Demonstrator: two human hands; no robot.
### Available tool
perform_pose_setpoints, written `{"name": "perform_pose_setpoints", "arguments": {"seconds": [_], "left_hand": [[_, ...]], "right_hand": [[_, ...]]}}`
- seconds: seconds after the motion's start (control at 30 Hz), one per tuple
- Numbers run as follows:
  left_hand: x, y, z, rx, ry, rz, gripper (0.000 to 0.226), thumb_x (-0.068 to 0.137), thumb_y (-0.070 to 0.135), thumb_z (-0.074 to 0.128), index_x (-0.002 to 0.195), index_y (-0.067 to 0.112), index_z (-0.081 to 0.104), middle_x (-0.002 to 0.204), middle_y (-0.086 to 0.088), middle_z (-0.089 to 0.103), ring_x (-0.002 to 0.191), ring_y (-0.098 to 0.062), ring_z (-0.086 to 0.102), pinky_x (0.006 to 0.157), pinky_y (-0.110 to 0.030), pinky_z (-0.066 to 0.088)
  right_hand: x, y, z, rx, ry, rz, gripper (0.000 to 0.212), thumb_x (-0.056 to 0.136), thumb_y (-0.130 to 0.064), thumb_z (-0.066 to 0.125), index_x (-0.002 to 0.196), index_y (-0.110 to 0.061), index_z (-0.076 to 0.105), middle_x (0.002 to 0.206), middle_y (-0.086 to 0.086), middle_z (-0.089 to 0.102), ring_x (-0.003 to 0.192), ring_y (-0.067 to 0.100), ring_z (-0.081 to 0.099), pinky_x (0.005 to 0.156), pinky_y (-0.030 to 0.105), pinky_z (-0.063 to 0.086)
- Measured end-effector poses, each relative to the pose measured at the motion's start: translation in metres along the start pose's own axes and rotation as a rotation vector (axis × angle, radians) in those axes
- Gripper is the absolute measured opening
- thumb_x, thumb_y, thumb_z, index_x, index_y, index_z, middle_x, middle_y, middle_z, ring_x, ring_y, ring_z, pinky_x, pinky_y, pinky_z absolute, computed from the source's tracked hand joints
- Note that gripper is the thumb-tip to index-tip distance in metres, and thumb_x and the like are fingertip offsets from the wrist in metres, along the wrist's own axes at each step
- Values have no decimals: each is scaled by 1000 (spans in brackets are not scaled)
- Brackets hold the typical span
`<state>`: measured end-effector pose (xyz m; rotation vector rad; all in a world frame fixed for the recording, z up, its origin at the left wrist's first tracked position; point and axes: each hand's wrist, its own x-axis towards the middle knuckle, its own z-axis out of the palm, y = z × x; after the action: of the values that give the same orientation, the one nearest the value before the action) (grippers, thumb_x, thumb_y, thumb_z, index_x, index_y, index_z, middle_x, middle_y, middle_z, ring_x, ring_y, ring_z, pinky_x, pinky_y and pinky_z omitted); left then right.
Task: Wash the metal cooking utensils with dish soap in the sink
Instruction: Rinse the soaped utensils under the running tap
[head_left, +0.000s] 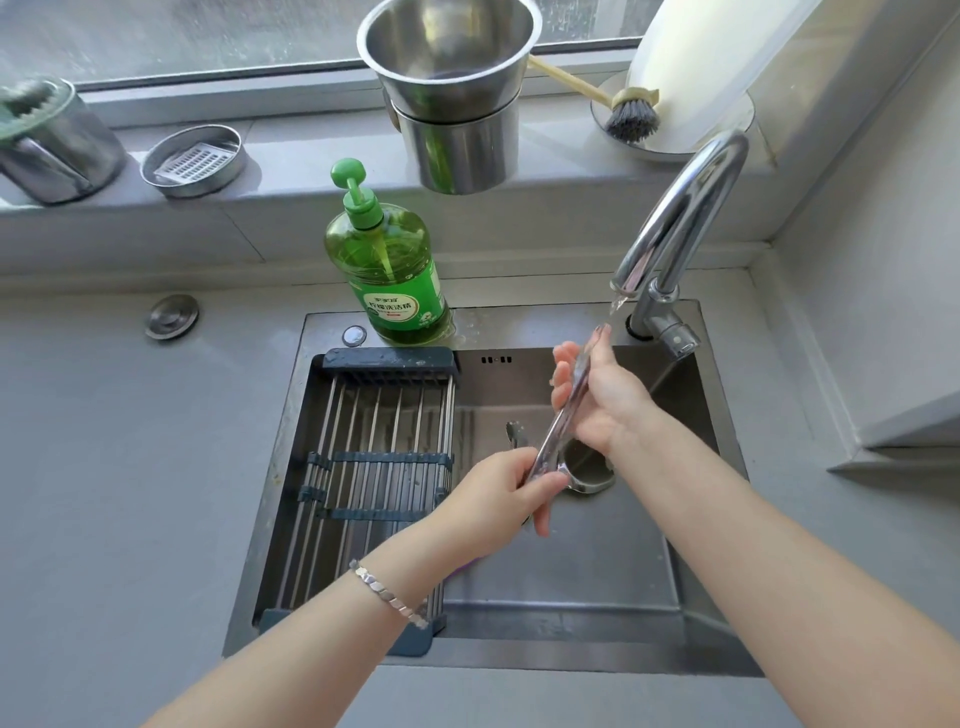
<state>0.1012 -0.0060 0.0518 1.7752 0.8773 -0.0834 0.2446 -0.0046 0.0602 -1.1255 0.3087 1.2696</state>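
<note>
Over the steel sink (613, 670) I hold a long metal utensil (558, 428) slanted up toward the tap (685, 208). My left hand (506, 493) grips its lower end. My right hand (597, 395) wraps around its upper part, just under the thin stream of water running from the spout. Another metal utensil (515, 434) lies on the sink floor beside the drain (587, 467). A green pump bottle of dish soap (387, 260) stands on the sink's back ledge.
A roll-up drying rack (374, 467) covers the sink's left half. On the windowsill stand stacked steel pots (457, 104), a dish brush (628, 111), a white bottle (711, 67), a round tin (195, 161) and a metal canister (47, 140). Grey counter surrounds the sink.
</note>
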Motion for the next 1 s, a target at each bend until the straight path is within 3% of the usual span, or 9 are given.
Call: {"name": "perform_pose_setpoints", "arguments": {"seconds": [0.07,0.17,0.27,0.43,0.6,0.77,0.83,0.9,1.0], "left_hand": [[0,-1,0,-44,7,-19,28,94,28,49,69,16,50,45,7,59,47,-10,40,56,-24,40],[6,0,-2,-174,113,-85,37,96,30,44,62,18,52,36,5,53,51,-18,50,69,-32,49],[16,9,-6,-240,204,-99,40,98,32,41,63,15,52,35,6,46,33,-6,43,51,-25,44],[47,41,-11,-337,144,-116,45,97,39,42,65,11,54,46,0,45,27,-4,35,32,-16,33],[74,66,-15,-94,122,-134,61,89,60,43,51,14,55,32,7,42,26,-3,36,35,-13,31],[83,73,-22,32,-98,8,38,97,37,43,70,16,59,43,6,52,35,-3,47,44,-16,40],[80,69,-30,128,-154,58,28,99,29,41,80,20,60,53,6,56,56,-9,60,60,-23,48],[78,60,-39,209,-122,111,28,99,29,41,88,18,64,59,8,57,67,-9,58,75,-30,47],[76,46,-49,11,-186,100,26,97,24,47,97,8,67,71,11,64,81,-1,60,93,-24,42]], "right_hand": [[1,3,-1,5,-17,16,40,96,-45,38,81,-12,54,51,-3,66,37,3,55,35,12,41],[2,11,-2,81,-164,-26,21,102,-18,32,93,-9,49,83,8,69,61,12,62,48,19,52],[-2,7,-4,93,-300,-67,18,99,0,32,103,-7,48,99,10,63,84,19,65,70,24,58],[-9,-11,-11,-144,-215,-111,10,96,-9,46,94,-5,55,90,9,68,69,11,71,63,21,59],[-8,-32,-28,-322,-40,-223,19,94,-24,53,83,-12,63,72,0,72,67,10,66,65,21,55],[-7,-45,-47,-181,-3,-204,21,95,-25,50,83,-11,61,63,-1,72,55,8,67,53,19,55],[-6,-53,-53,-99,25,-196,19,95,-26,50,84,-13,60,65,-2,73,57,6,68,51,16,54],[-4,-59,-59,-20,37,-178,19,95,-25,51,82,-15,60,67,-2,73,62,6,69,52,16,54],[-1,-58,-62,39,18,-158,20,95,-24,49,81,-15,60,67,-1,73,59,6,69,54,16,55]]}}
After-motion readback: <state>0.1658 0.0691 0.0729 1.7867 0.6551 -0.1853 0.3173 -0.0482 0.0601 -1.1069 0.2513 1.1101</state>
